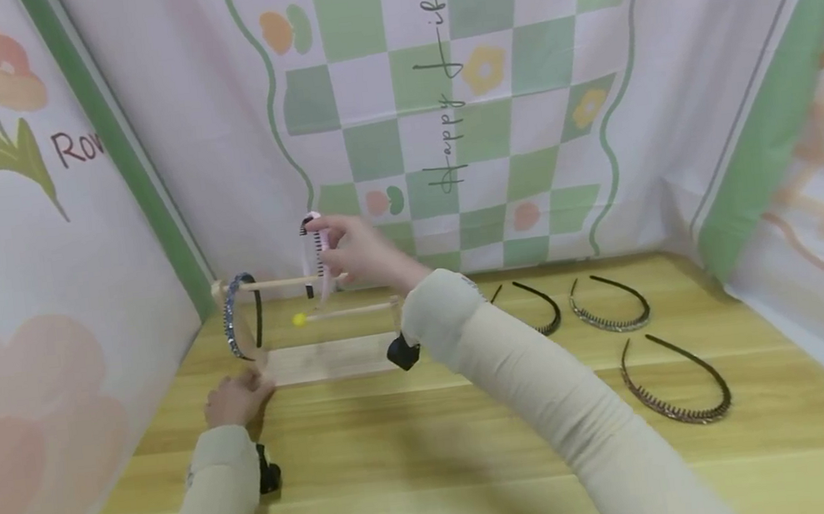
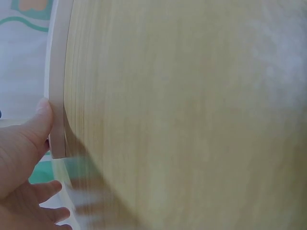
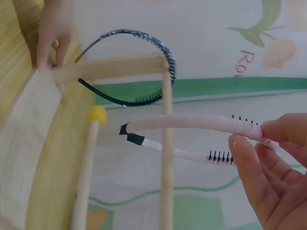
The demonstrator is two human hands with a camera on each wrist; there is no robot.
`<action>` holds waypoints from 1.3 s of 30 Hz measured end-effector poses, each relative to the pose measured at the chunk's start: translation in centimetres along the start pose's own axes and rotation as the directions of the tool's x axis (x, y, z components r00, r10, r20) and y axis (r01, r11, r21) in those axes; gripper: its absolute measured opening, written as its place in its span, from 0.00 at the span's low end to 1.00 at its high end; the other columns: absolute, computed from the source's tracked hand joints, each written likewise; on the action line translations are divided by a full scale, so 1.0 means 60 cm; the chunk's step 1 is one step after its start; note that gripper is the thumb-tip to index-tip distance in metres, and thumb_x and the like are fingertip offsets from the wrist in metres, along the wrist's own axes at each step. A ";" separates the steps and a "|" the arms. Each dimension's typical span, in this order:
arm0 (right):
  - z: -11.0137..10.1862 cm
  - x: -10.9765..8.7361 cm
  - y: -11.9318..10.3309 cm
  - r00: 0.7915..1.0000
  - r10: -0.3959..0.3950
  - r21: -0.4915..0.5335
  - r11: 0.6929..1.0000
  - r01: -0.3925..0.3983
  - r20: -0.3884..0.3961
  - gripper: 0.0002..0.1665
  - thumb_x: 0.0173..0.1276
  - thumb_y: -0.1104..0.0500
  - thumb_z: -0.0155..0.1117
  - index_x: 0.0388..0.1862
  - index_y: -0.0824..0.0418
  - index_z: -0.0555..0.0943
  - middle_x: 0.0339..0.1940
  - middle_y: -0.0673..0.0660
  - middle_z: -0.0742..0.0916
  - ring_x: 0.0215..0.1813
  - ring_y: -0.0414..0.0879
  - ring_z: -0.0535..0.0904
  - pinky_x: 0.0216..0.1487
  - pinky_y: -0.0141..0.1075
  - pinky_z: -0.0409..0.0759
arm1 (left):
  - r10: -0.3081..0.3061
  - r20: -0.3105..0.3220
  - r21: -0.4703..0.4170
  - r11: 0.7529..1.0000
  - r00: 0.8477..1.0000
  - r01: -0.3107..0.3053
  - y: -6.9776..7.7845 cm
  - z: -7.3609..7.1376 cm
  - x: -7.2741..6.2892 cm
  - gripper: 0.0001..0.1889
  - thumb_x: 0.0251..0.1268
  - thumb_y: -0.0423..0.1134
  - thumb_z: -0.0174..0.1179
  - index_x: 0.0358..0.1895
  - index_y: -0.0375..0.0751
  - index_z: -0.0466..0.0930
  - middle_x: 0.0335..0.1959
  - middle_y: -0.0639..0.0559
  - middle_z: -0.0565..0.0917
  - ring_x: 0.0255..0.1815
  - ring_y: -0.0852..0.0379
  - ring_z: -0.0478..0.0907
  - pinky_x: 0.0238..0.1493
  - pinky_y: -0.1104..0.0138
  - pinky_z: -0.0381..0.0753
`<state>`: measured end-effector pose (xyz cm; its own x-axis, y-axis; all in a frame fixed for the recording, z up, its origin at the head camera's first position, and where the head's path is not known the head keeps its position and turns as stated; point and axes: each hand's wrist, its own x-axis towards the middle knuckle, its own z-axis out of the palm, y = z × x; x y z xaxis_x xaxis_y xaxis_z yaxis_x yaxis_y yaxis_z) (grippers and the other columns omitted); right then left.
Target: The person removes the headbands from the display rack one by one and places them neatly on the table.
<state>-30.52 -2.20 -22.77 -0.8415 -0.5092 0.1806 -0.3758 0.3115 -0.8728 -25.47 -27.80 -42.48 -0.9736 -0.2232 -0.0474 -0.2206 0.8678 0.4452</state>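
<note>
My right hand (image 1: 364, 249) pinches a pale pink headband (image 3: 192, 120) with black comb teeth at its curved top. Its black-tipped ends hang down on either side of the upper rod (image 1: 275, 283) of a wooden rack, overlapping it in the right wrist view. A blue glittery headband (image 1: 230, 322) hangs at the rod's left end. My left hand (image 1: 234, 401) grips the left end of the rack's base board (image 1: 332, 360), its thumb (image 2: 41, 120) against the board's edge in the left wrist view. A lower rod (image 3: 85, 177) ends in a yellow ball (image 3: 97, 114).
Toward the right of the wooden table (image 1: 434, 464) lie a dark headband (image 1: 553, 319), partly hidden by my right sleeve, a silvery one (image 1: 615, 325) and a reddish-brown one (image 1: 681, 413). Patterned curtains (image 1: 428, 121) enclose the table's back and sides.
</note>
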 end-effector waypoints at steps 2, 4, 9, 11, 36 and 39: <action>-0.014 -0.006 0.000 1.000 0.006 -0.012 1.000 -0.006 0.005 0.30 0.63 0.71 0.54 0.64 0.54 0.69 0.38 0.59 0.75 0.31 0.50 0.79 0.28 0.38 0.81 | 0.006 -0.002 0.005 1.000 1.000 -0.006 -0.002 0.000 0.001 0.32 0.65 0.56 0.50 0.63 0.36 0.64 0.58 0.24 0.64 0.54 0.24 0.60 0.53 0.38 0.57; -0.029 -0.012 0.000 1.000 0.010 -0.021 1.000 -0.010 0.013 0.32 0.61 0.72 0.54 0.64 0.54 0.69 0.38 0.60 0.75 0.33 0.53 0.80 0.31 0.43 0.82 | 0.006 0.001 0.005 1.000 1.000 -0.006 -0.003 0.000 0.001 0.32 0.65 0.56 0.50 0.63 0.36 0.64 0.58 0.24 0.64 0.54 0.24 0.60 0.53 0.38 0.57; -0.064 -0.033 0.005 1.000 0.006 -0.038 0.999 -0.004 0.031 0.34 0.60 0.73 0.53 0.65 0.53 0.68 0.40 0.62 0.73 0.35 0.55 0.81 0.31 0.47 0.81 | -0.003 0.014 0.003 1.000 1.000 0.003 -0.005 0.000 0.002 0.33 0.65 0.58 0.49 0.64 0.36 0.63 0.58 0.24 0.63 0.54 0.24 0.60 0.53 0.38 0.57; -0.078 -0.044 0.007 1.000 0.006 -0.043 0.999 -0.004 0.031 0.34 0.61 0.73 0.54 0.66 0.54 0.68 0.41 0.62 0.73 0.36 0.57 0.81 0.31 0.46 0.82 | -0.007 0.018 0.002 1.000 1.000 0.007 -0.006 0.000 0.002 0.33 0.65 0.58 0.49 0.65 0.36 0.63 0.59 0.24 0.62 0.54 0.24 0.60 0.53 0.38 0.57; -0.204 -0.186 0.101 0.973 0.064 0.005 0.998 -0.064 -0.220 0.32 0.63 0.72 0.54 0.68 0.63 0.63 0.46 0.66 0.71 0.37 0.52 0.80 0.39 0.40 0.81 | 0.005 0.031 -0.009 1.000 1.000 -0.004 -0.002 -0.002 0.000 0.34 0.65 0.58 0.49 0.64 0.36 0.63 0.58 0.23 0.62 0.54 0.24 0.60 0.53 0.38 0.57; -0.214 -0.206 0.117 0.972 0.070 -0.012 0.997 -0.075 -0.225 0.32 0.64 0.71 0.54 0.68 0.64 0.62 0.45 0.66 0.71 0.38 0.54 0.80 0.40 0.39 0.81 | 0.010 0.030 -0.009 1.000 0.999 -0.010 -0.003 -0.003 0.000 0.34 0.65 0.58 0.49 0.64 0.36 0.63 0.58 0.23 0.63 0.53 0.24 0.60 0.53 0.38 0.57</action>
<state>-27.75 16.61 -25.32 -0.9316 -0.2925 0.2160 -0.3163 0.3588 -0.8782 -25.44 -28.02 -42.41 -0.9771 -0.2010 -0.0702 -0.2107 0.8658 0.4538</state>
